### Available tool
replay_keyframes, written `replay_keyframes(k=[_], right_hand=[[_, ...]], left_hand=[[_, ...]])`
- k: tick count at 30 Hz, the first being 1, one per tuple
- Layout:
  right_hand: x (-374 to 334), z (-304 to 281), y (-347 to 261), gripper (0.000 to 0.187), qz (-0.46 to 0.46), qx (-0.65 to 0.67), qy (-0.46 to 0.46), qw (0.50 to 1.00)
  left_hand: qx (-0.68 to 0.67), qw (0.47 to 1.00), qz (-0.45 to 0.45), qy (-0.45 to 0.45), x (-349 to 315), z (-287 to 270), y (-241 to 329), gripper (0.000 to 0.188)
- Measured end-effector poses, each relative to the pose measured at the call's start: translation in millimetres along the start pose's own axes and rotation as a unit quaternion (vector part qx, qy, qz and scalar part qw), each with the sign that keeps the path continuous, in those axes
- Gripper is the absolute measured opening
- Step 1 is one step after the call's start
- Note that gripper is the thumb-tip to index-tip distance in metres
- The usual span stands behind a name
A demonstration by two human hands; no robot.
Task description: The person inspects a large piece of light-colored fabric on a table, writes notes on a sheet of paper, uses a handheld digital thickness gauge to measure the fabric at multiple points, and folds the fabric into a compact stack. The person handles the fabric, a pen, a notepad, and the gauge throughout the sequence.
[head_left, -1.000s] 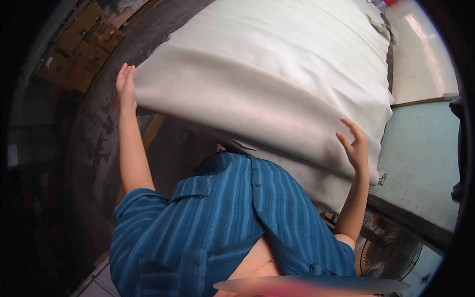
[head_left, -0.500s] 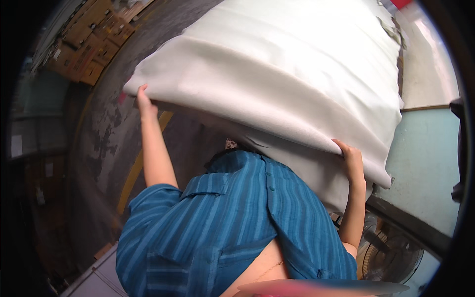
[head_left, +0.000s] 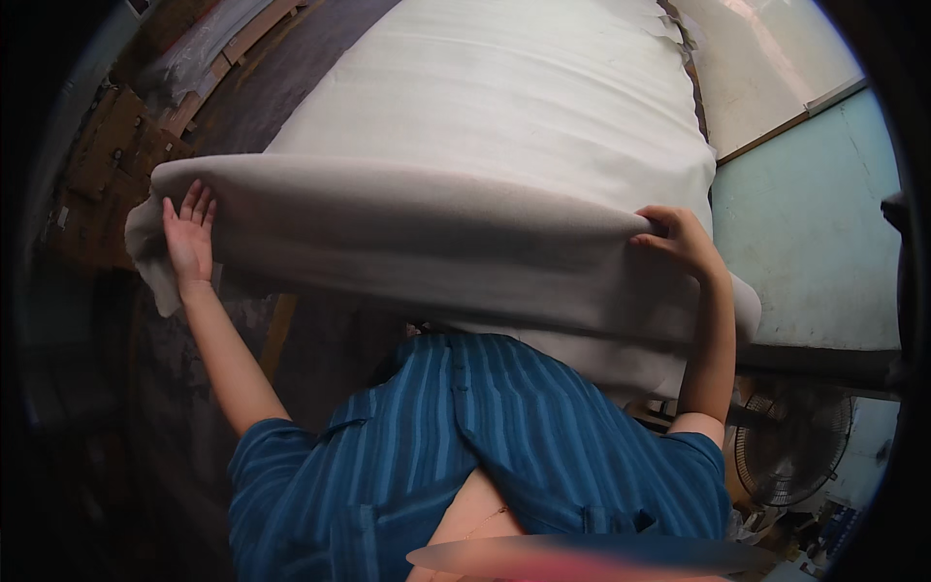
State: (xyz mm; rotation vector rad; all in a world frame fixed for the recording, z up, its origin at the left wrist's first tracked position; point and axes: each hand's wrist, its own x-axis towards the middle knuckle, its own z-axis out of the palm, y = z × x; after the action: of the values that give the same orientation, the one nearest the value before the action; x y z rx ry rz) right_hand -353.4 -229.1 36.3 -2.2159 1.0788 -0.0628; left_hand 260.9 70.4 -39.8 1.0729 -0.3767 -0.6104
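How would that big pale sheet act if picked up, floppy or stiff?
The pale sheet would probably flop, since its near part curves over softly. It may be heavy altogether, being so broad. It likely won't snap: it bends without visible cracks.

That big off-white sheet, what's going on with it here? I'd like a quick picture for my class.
A person in a blue striped shirt is handling the near end of a wide off-white sheet with bare hands. The right hand grips the upper edge of a raised near fold, while the left hand is open in front of its other end, palm toward the person. Beyond the fold, the sheet stretches away, lightly wrinkled. A fan stands at lower right.
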Motion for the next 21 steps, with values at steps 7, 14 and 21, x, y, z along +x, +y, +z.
replay_keyframes(k=[7,14,21], right_hand=[[8.4,103.7,27.6,0.059,-0.050,0.053,0.035,0.997],[-20.0,157.8,44.4,0.101,-0.018,-0.242,0.029,0.970],[-6.6,144.3,43.9,0.071,0.002,-0.197,0.033,0.980]], left_hand=[[0.174,0.977,-0.061,0.107,-37.0,-20.2,-88.2,0.034],[0.157,0.961,-0.137,0.179,-62.4,-42.0,-143.5,0.065],[0.188,0.939,-0.036,0.287,-7.2,-52.3,-158.8,0.060]])
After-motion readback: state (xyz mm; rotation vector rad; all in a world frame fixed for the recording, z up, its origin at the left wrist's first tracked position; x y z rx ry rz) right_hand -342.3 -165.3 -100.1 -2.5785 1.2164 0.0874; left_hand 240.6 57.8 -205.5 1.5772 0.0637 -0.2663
